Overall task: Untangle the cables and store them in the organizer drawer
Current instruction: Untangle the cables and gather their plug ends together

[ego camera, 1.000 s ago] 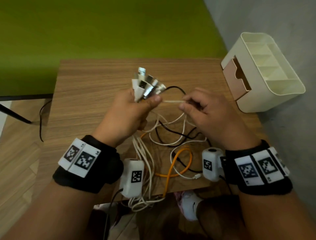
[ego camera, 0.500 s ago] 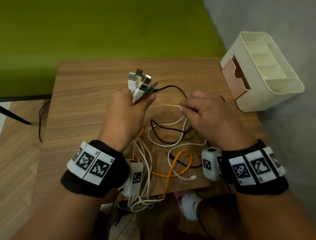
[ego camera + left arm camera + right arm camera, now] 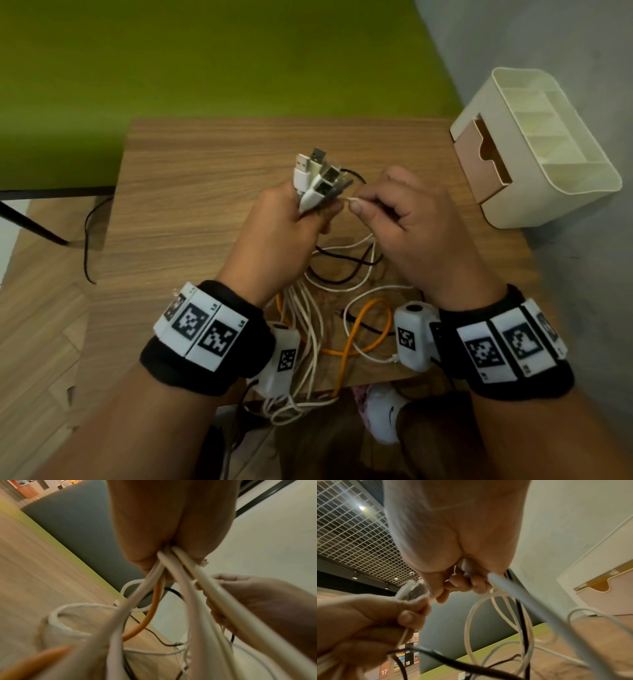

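1. Sorting has only begun: your cables (image 3: 329,308) lie looped and crossed on the surface (image 3: 191,192).
2. Your left hand (image 3: 277,236) grips the plugs (image 3: 317,178); your right hand (image 3: 407,222) pinches one white cable end beside them.
3. Beyond, the drawer (image 3: 479,161) sits open, with no cables in view.

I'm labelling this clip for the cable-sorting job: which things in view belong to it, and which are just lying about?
Part of the job:
- left hand gripping the USB plugs
- right hand pinching a white cable
- tangled cables
- organizer with its drawer

Lying about:
- table
- black cord on the floor
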The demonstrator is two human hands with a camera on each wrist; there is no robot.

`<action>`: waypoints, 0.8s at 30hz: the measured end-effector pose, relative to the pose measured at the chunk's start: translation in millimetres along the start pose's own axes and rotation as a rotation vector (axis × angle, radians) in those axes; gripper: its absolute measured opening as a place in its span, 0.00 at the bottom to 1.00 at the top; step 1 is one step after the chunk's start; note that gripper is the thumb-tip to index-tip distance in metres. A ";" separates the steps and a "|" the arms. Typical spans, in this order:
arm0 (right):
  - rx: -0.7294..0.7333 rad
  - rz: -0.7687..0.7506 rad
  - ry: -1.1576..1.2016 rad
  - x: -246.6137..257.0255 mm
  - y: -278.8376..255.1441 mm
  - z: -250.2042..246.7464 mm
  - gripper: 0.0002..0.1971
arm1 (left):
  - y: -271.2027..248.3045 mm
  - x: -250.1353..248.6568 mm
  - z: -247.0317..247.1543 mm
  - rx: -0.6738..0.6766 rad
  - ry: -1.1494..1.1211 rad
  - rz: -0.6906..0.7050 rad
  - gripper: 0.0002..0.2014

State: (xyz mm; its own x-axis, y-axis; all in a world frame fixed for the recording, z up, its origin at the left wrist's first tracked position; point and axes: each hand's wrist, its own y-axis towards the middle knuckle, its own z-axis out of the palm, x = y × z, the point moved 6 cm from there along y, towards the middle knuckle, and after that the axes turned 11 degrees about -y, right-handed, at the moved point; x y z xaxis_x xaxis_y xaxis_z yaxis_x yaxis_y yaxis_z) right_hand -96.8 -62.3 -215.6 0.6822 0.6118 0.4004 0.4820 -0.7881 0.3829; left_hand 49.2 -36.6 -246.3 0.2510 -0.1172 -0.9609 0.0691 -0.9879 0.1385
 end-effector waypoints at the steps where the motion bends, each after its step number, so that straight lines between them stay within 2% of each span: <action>1: 0.019 0.019 0.003 -2.9 -0.6 1.1 0.07 | 1.2 2.2 -5.1 -0.036 -0.034 -0.019 0.11; 5: 0.189 0.253 -0.169 -34.2 -5.0 4.5 0.13 | 4.2 14.3 -35.6 -0.266 -0.414 -0.128 0.06; 7: 0.202 0.340 -0.134 -45.0 -8.4 0.3 0.11 | 3.4 16.3 -38.7 -0.261 -0.395 -0.172 0.07; 9: 0.172 0.366 0.002 -46.4 -8.3 -3.7 0.08 | 2.0 19.7 -32.6 -0.186 -0.255 -0.248 0.06; 11: 0.143 0.329 0.105 -40.5 -6.0 -5.5 0.07 | 1.4 24.5 -24.5 -0.109 -0.106 -0.307 0.05; 14: 0.177 0.260 0.117 -33.1 -6.4 -2.8 0.10 | 2.5 22.3 -19.3 -0.092 0.043 -0.282 0.06; 17: 0.319 0.285 -0.055 -41.5 -9.7 6.1 0.13 | 2.8 19.5 -29.6 -0.180 0.092 -0.235 0.07; 20: 0.414 0.294 -0.256 -47.7 -13.3 11.4 0.14 | 2.9 15.7 -44.2 -0.297 0.020 -0.134 0.04; 22: 0.351 0.232 -0.229 -39.2 -11.9 12.0 0.13 | 2.9 10.6 -33.3 -0.229 -0.055 -0.062 0.06; 24: 0.228 0.113 -0.117 -23.6 -8.4 11.6 0.10 | 2.4 7.5 -12.1 -0.086 -0.126 -0.036 0.10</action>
State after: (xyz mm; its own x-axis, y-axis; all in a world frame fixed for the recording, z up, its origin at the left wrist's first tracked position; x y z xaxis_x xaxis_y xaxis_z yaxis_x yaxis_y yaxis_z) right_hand -110.6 -70.9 -237.9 0.7909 0.5178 0.3260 0.5019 -0.8538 0.1384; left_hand 63.0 -38.7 -250.3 0.1245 -0.0988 -0.9873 0.1600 -0.9800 0.1183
